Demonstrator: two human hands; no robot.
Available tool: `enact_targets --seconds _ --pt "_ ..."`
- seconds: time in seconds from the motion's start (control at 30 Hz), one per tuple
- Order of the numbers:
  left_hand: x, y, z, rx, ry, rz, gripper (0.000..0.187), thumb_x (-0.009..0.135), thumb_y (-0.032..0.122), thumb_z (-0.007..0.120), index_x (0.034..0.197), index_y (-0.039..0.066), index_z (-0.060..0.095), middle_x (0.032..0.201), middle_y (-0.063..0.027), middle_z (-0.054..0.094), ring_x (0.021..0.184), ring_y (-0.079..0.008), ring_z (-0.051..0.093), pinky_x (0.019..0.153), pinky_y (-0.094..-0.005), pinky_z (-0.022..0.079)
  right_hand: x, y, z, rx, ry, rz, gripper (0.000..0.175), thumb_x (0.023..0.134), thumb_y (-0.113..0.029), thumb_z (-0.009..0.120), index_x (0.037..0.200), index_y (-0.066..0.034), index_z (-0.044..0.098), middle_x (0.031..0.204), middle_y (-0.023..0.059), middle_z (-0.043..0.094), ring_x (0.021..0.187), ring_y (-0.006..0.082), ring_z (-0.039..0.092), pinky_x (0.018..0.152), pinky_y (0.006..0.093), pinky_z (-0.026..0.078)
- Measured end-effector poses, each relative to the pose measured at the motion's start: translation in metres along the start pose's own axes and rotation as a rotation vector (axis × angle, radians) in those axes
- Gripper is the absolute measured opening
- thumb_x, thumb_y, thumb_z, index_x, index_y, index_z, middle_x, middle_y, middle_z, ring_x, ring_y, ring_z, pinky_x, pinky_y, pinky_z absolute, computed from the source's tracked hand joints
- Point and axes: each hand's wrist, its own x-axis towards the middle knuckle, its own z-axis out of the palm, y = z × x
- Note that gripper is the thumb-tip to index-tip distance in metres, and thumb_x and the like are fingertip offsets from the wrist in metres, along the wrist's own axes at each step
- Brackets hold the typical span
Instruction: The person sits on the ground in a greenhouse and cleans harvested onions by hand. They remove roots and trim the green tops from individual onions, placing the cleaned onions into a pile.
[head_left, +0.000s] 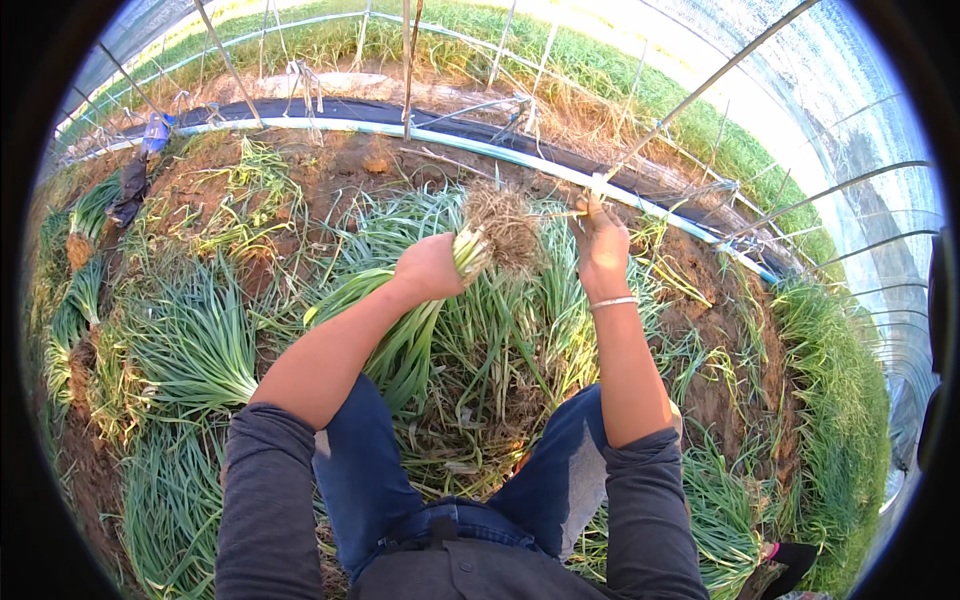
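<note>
Closed around a bundle of leafy green plants with pale stems (469, 251) is my left hand (431, 268). The bundle's brown root mass (504, 225) points up and to the right, while its leaves hang below my wrist. To the right of the roots, my right hand (602, 240) is raised, its fingertips pinching a thin pale strand that stretches from the roots. The fingers partly hide how the strand is held. Under both hands lies a wide heap of the same green plants (517, 322).
More plant bundles lie on the soil at left (199, 337) and lower right (712, 502). A pale pipe (480, 150) runs along the tunnel's edge beside black sheeting (337, 112). Slanting poles (712, 86) stand beyond. Part of another person's dark sleeve (791, 562) shows at lower right.
</note>
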Motion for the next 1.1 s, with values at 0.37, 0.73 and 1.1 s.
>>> enact_targets --seconds 0.37,0.73,1.1 --pt "-0.003 0.003 -0.012 0.016 0.144 -0.144 0.057 0.072 0.045 0.075 0.103 0.002 0.055 0.100 -0.0171 0.065 0.096 -0.0335 0.063 0.081 -0.0422 0.052 0.005 0.000 -0.026 -0.148 -0.104 0.192 0.036 0.096 -0.037 0.051 0.075 -0.0077 0.051 0.104 0.0168 0.064 0.099 0.0296 0.061 0.094 0.0477 0.048" --pt "-0.003 0.000 -0.013 -0.043 0.155 -0.197 0.048 0.065 0.022 0.072 0.105 0.003 0.055 0.099 -0.0175 0.065 0.094 -0.0330 0.064 0.080 -0.0414 0.053 -0.052 0.015 0.041 0.124 -0.276 0.335 0.016 0.090 -0.019 0.060 0.085 -0.0043 0.061 0.057 -0.0023 0.049 0.049 0.0091 0.043 0.049 0.0238 0.037" --pt "-0.002 -0.002 0.007 0.011 0.096 -0.032 0.053 0.064 0.031 0.075 0.103 0.002 0.055 0.099 -0.0176 0.064 0.096 -0.0340 0.062 0.083 -0.0419 0.050 -0.027 0.021 0.012 -1.026 -0.473 -0.488 0.030 0.083 -0.019 0.071 0.106 0.0004 0.066 0.076 0.0024 0.064 0.067 0.0084 0.056 0.060 0.0243 0.045"
